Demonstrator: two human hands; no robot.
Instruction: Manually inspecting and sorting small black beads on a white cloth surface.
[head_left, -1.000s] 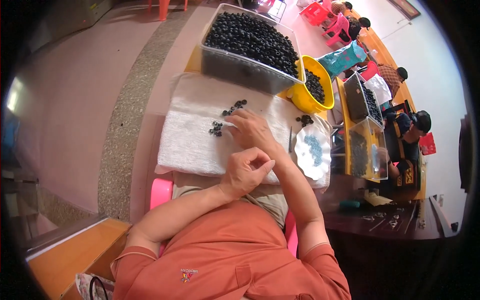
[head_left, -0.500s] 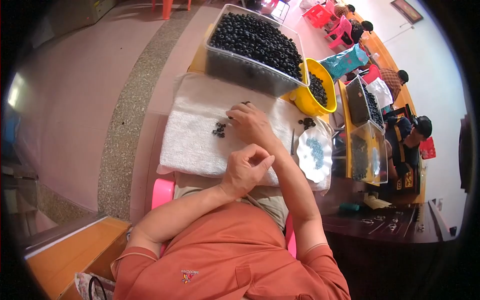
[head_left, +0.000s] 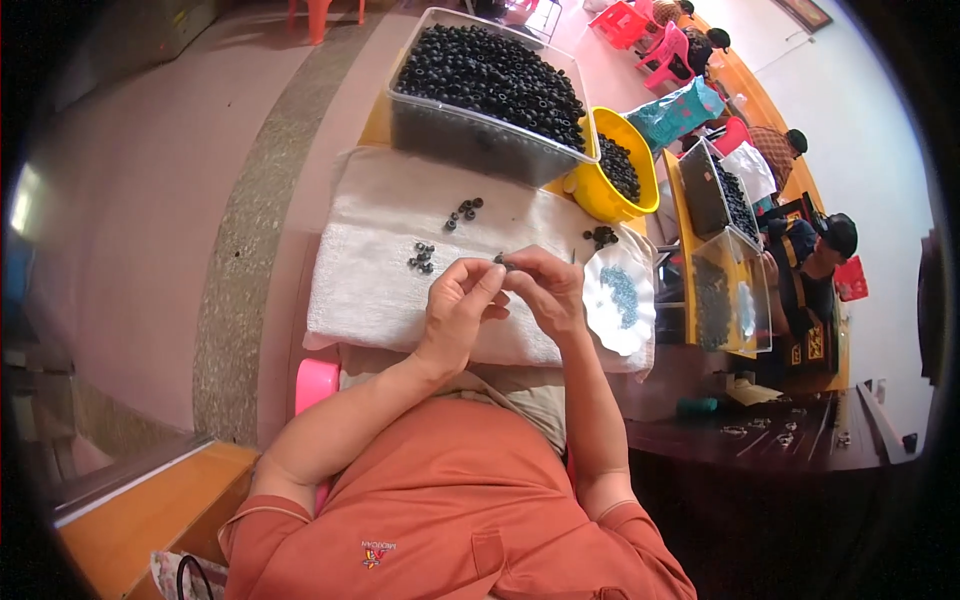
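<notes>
From my end I see loose black rings [head_left: 426, 268] in two groups on the white cloth [head_left: 365, 275]. The left hand [head_left: 453, 312] is nearly closed, thumb and fingertips pinching a small black piece [head_left: 500, 259] held above the cloth, largely hidden by fingers. I see the right hand [head_left: 556, 290] pinching at it too, fingers curled. Right of that, I have the scalloped white dish [head_left: 625, 345] of pale-blue bits, near the yellow bowl [head_left: 592, 188].
</notes>
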